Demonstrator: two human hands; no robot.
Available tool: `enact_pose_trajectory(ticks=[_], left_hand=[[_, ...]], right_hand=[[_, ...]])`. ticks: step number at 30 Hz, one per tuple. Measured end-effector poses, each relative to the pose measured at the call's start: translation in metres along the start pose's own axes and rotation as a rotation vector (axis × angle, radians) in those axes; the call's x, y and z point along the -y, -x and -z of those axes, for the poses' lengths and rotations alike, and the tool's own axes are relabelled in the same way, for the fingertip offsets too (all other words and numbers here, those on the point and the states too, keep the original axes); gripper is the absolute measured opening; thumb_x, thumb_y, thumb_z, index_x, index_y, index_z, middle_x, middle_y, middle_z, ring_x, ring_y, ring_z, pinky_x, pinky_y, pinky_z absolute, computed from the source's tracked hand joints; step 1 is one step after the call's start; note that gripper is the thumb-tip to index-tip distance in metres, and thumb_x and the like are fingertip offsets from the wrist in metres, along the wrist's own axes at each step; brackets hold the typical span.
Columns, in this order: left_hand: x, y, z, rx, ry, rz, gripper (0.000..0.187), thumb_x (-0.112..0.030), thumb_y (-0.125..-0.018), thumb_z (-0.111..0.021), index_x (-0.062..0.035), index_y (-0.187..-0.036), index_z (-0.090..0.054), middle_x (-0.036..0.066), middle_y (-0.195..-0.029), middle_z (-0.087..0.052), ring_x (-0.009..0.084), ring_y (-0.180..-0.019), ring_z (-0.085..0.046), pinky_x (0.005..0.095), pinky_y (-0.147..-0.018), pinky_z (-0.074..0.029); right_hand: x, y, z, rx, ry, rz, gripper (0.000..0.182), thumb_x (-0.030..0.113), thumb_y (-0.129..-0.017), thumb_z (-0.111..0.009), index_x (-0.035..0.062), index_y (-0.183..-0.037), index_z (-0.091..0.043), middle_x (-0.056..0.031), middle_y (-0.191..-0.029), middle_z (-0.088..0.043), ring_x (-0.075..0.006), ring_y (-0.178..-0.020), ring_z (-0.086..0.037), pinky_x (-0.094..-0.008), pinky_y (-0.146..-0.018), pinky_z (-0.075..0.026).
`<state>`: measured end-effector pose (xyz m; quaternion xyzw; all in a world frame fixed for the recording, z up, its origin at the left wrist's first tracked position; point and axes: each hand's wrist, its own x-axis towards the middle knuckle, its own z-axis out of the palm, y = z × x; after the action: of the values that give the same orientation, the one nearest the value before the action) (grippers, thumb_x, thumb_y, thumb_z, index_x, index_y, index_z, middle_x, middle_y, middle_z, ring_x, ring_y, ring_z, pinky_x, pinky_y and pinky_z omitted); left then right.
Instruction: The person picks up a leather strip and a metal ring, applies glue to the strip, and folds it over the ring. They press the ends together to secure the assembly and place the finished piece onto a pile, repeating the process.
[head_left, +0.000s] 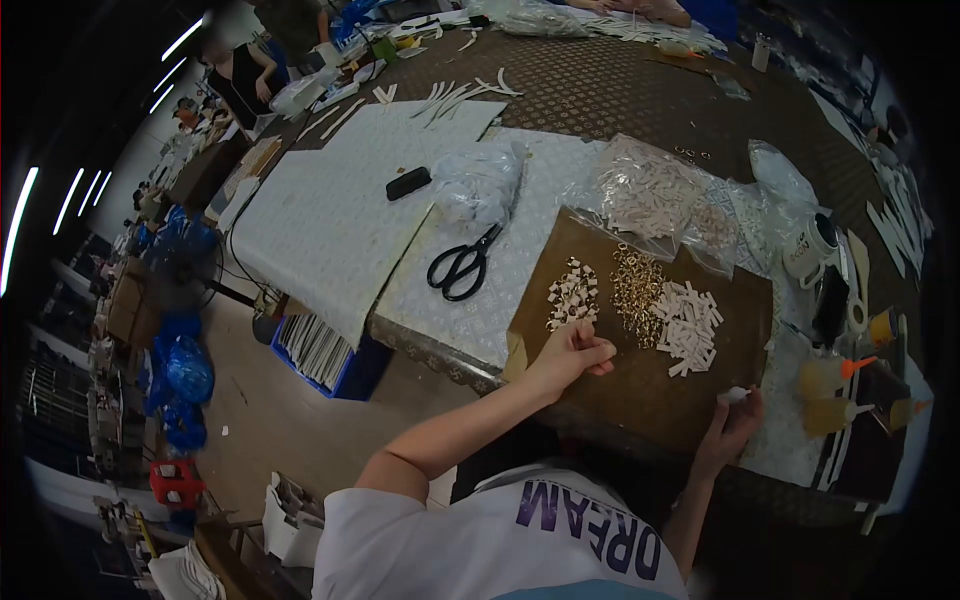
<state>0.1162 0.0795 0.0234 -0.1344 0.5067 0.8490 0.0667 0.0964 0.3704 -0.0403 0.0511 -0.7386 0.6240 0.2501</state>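
Observation:
My left hand (575, 357) is at the near edge of a pile of small white-and-gold pieces (573, 293), over a brown board (640, 400). Its fingers are curled together, and whatever they pinch is too small to make out. At the board's right edge, my right hand (733, 428) is closed around a small white object (734, 395) that looks like a little squeeze bottle, mostly covered by the fingers. Between the hands and farther back lie a heap of gold metal rings or buckles (637, 290) and a heap of short white strips (690, 325).
Clear bags of pale pieces (650, 190) lie behind the board. Black scissors (465, 268), a plastic bag (475, 185) and a black object (408, 183) are to the left. Yellowish glue bottles (825, 380) and a white mug-like container (808, 245) stand right. Other people work farther off.

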Motion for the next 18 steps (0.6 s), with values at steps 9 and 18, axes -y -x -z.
enact_pose_trajectory(ticks=[9,18], left_hand=[[0.02,0.008,0.006,-0.088,-0.052,-0.034,0.028,-0.002,-0.08,-0.066,-0.0104,-0.068,-0.041,0.011,-0.088,-0.063,0.0129,-0.064,-0.06,0.0249,-0.059,-0.048],[0.018,0.009,0.019,-0.15,-0.199,-0.095,0.041,-0.001,-0.083,-0.063,-0.0141,-0.062,-0.03,0.008,-0.084,-0.062,0.0101,-0.061,-0.054,0.0236,-0.056,-0.043]], right_hand=[[0.013,0.017,0.006,-0.158,0.037,0.079,0.036,0.003,-0.091,-0.053,-0.0013,-0.124,-0.04,-0.0146,-0.124,-0.045,-0.0218,-0.112,-0.047,-0.0319,-0.097,-0.037],[0.061,0.023,-0.029,0.095,0.274,0.128,0.011,-0.005,-0.084,-0.059,0.0006,-0.092,-0.056,-0.0098,-0.086,-0.057,-0.0211,-0.07,-0.058,-0.0277,-0.064,-0.048]])
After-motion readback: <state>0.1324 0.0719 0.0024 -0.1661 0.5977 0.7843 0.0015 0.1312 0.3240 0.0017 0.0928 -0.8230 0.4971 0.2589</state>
